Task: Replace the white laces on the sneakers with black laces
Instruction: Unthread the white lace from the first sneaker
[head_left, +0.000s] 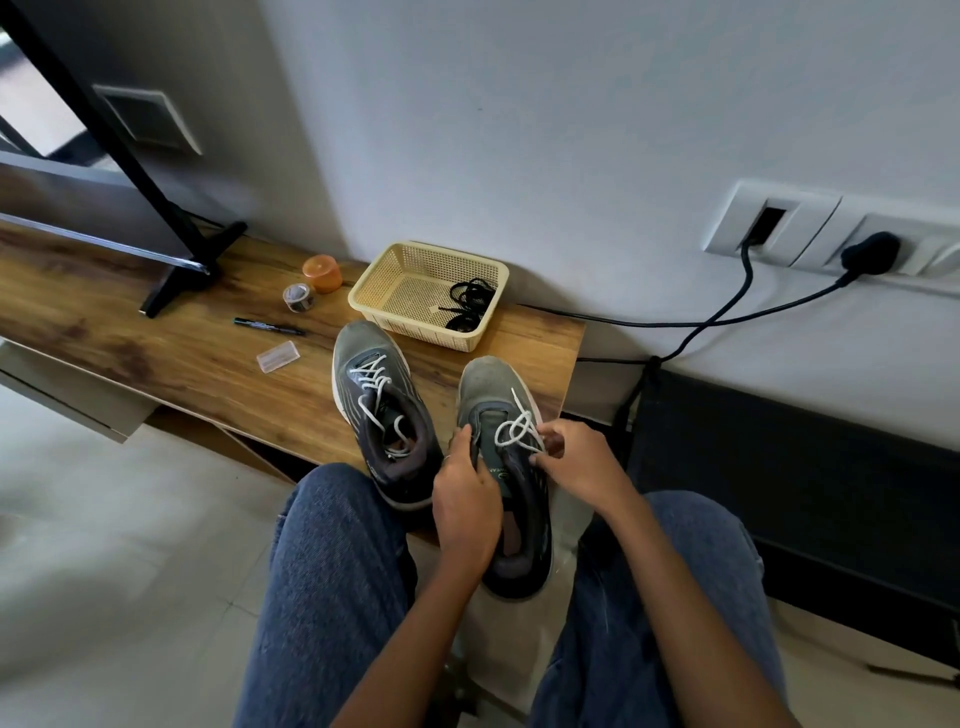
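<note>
Two grey sneakers with white laces stand on the wooden shelf (156, 332). The left sneaker (382, 410) rests alone, its white lace (375, 389) loosely threaded. The right sneaker (511, 483) juts over the shelf's front edge between my knees. My left hand (465, 501) grips its left collar and tongue. My right hand (574, 462) pinches its white lace (517, 428) near the upper eyelets, where the lace is loosened into loops. The black laces (467, 304) lie bundled in a beige plastic basket (374, 291) behind the shoes.
On the shelf to the left lie a black marker (267, 326), a clear plastic case (279, 356), a tape roll (298, 298) and an orange container (322, 273). A monitor stand (192, 265) stands at the far left. Black cables (722, 312) hang from wall sockets at right.
</note>
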